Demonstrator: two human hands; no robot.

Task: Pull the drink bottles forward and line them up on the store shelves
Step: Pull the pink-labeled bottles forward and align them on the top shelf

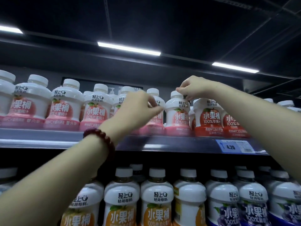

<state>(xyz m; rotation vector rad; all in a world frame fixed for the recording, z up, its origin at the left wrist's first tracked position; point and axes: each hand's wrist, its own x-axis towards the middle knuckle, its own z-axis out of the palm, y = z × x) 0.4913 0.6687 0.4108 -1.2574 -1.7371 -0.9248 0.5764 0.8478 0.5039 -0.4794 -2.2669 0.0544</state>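
Squat white juice bottles with pink peach labels fill the upper shelf (171,143). My right hand (193,88) pinches the white cap of one peach bottle (177,115) at the shelf's front edge. My left hand (138,108), a dark red bead bracelet on its wrist, reaches in just left of that bottle, fingers curled around the shoulder of a neighbouring peach bottle (154,101) that it partly hides. Red apple-label bottles (208,118) stand immediately to the right.
More peach bottles (65,105) line the upper shelf to the left. A blue price tag (234,146) reading 4.20 sits on the shelf rail. Below stand orange-label bottles (156,198) and purple grape-label bottles (254,203). Ceiling lights hang overhead.
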